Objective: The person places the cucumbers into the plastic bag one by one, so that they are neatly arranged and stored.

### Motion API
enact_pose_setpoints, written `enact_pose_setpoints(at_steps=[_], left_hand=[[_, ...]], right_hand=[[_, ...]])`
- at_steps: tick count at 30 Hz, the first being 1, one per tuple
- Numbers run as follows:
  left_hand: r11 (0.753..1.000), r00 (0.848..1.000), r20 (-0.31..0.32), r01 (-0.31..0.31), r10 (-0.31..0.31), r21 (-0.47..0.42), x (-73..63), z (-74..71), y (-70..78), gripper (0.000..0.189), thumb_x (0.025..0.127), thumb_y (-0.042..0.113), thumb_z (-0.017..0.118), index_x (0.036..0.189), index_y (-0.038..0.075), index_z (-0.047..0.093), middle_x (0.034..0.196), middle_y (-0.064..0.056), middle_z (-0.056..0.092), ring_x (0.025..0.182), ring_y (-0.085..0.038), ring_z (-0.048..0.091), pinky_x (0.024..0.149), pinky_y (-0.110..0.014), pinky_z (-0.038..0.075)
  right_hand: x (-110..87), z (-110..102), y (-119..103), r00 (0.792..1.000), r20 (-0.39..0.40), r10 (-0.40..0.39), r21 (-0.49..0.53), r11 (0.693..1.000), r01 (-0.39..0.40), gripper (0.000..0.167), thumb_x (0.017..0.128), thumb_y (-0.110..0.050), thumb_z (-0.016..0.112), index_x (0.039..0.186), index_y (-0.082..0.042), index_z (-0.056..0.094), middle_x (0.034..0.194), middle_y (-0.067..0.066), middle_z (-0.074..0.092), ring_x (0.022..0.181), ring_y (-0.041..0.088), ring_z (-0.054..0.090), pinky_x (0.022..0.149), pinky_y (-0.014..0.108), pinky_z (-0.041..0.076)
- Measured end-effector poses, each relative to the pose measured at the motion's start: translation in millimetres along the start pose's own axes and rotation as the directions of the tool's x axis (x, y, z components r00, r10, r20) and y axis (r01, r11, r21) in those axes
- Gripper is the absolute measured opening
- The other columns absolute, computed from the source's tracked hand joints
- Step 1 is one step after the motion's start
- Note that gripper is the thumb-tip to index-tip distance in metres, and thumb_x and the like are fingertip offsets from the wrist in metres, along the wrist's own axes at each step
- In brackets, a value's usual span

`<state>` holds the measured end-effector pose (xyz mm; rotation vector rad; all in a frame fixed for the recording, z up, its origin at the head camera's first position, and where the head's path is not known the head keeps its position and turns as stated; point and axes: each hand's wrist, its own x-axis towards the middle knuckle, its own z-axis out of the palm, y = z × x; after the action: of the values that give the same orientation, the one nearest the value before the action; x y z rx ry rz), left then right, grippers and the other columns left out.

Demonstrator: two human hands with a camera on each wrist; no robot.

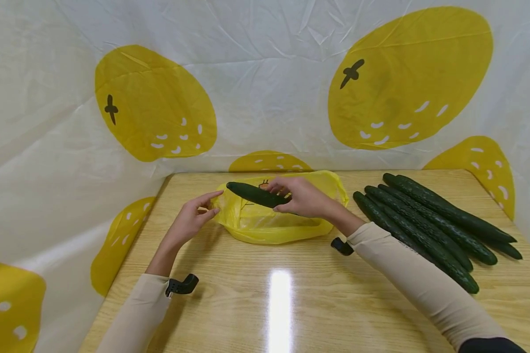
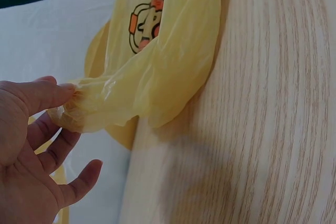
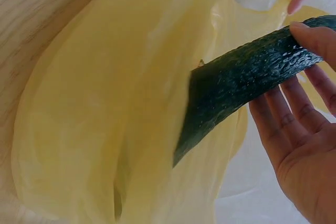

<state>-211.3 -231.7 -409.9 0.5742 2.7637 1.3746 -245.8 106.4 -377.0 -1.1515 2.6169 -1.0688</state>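
Observation:
A dark green cucumber (image 1: 257,195) is held by my right hand (image 1: 304,197), thumb on one side and fingers on the other. In the right wrist view the cucumber's lower end (image 3: 210,95) passes behind the edge of a yellow plastic bag (image 3: 79,129). The bag (image 1: 274,236) lies on the table with its opening loose and wide, and part of a printed cartoon (image 2: 144,24) shows on it. My left hand (image 1: 193,218) pinches a gathered edge of the bag at its left end, between thumb and fingers.
Several cucumbers (image 1: 424,225) lie side by side at the right of the wooden table (image 1: 229,294). A white sheet with yellow fruit prints (image 1: 269,108) hangs behind the table and along its left side. Black wrist cameras (image 1: 183,284) sit on both wrists.

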Motion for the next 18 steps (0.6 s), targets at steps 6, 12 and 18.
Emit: enact_pose_setpoints(at_steps=[6,12,18], left_hand=[[1.0,1.0,-0.001,-0.002,0.002,-0.005,-0.9,-0.6,0.6,0.049,0.1,0.01,0.066,0.147,0.013,0.056,0.09,-0.012,0.052,0.088,-0.025,0.05,0.091,-0.05,0.054],[1.0,1.0,-0.002,0.0,0.0,-0.004,0.1,1.5,-1.1,0.05,0.099,0.003,0.064,0.148,0.005,0.053,0.09,-0.019,0.053,0.087,-0.031,0.05,0.091,-0.055,0.053],[1.0,1.0,0.013,0.011,-0.011,0.0,-6.2,-1.6,27.9,0.048,0.099,-0.002,0.061,0.146,-0.001,0.052,0.09,-0.023,0.052,0.087,-0.033,0.051,0.093,-0.058,0.052]], right_hand=[[0.7,6,1,0.999,0.014,0.029,-0.12,0.992,-0.027,0.047,0.088,-0.019,0.082,0.13,-0.013,0.064,0.123,0.004,0.069,0.112,0.022,0.066,0.093,0.042,0.055],[1.2,14,6,0.996,0.051,0.071,-0.192,0.98,-0.06,0.045,0.088,-0.018,0.08,0.13,-0.014,0.063,0.122,0.005,0.069,0.112,0.023,0.066,0.093,0.045,0.054],[1.1,22,8,0.992,0.078,0.101,-0.238,0.968,-0.08,0.045,0.089,-0.018,0.079,0.132,-0.016,0.064,0.123,0.005,0.069,0.111,0.023,0.066,0.087,0.045,0.055]])
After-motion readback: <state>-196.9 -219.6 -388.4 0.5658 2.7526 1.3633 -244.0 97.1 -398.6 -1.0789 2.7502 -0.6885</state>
